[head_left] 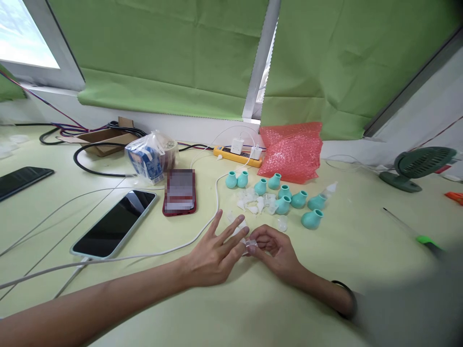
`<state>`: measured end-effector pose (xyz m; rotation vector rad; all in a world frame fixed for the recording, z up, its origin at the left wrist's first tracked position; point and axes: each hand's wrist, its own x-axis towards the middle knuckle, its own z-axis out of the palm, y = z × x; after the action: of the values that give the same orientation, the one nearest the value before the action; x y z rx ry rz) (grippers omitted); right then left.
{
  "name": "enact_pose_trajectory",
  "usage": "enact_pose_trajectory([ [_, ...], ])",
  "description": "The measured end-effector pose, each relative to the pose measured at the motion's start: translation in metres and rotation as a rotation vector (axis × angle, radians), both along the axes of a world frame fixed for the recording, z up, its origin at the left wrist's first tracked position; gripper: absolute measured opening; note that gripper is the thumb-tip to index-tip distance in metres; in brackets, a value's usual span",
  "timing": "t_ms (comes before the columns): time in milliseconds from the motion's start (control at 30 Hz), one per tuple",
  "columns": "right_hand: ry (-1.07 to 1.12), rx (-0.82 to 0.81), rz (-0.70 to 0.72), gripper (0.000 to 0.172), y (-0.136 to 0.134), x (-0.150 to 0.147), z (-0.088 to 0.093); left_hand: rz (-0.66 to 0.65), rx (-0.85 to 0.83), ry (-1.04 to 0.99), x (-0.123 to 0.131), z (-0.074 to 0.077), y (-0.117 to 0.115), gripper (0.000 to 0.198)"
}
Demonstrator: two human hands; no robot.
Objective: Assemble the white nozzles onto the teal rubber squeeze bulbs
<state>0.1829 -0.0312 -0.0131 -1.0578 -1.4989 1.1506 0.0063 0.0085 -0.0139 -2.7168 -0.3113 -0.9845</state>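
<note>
Left forearm [108, 301] over the table [231, 320], left hand [216, 256] fanned, can't tell if it grips; right hand [281, 253] pinches a clear piece [250, 244], teal bulbs [311, 220] beyond

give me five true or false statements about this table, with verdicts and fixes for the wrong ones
1. The right hand holds a small clear piece between thumb and finger. True.
2. The teal pots are inside the cardboard box. False: the teal pots are on the table, beyond the hands.
3. The red bubble wrap lies to the right of the yellow power strip. True.
4. The fan stands at the left end of the table. False: the fan is on the right side.
5. A black band circles the left wrist. False: the black band is on the right wrist.
</note>
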Motion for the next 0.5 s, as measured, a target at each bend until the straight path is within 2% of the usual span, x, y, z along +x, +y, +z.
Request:
enact_pose_trajectory([
  [133, 0.013, 0.029, 0.014, 0.013, -0.0015, 0.0006, 0.0016, -0.005, 0.201, -0.013, 0.0005, 0.003, -0.0034, 0.009],
  [200, 0.035, 0.04, 0.018, 0.012, -0.002, 0.0008, 0.0016, 0.001, 0.238, -0.017, 0.0012, 0.0047, -0.0048, 0.007],
  [367, 0.0, 0.089, -0.011, 0.012, -0.0039, 0.0013, -0.001, -0.059, 0.204, 0.004, 0.0005, 0.0078, -0.0028, 0.007],
  [500, -0.033, 0.103, -0.045, 0.012, -0.0056, 0.0008, -0.0026, -0.131, 0.097, 0.051, -0.0017, 0.0037, 0.0005, 0.011],
])
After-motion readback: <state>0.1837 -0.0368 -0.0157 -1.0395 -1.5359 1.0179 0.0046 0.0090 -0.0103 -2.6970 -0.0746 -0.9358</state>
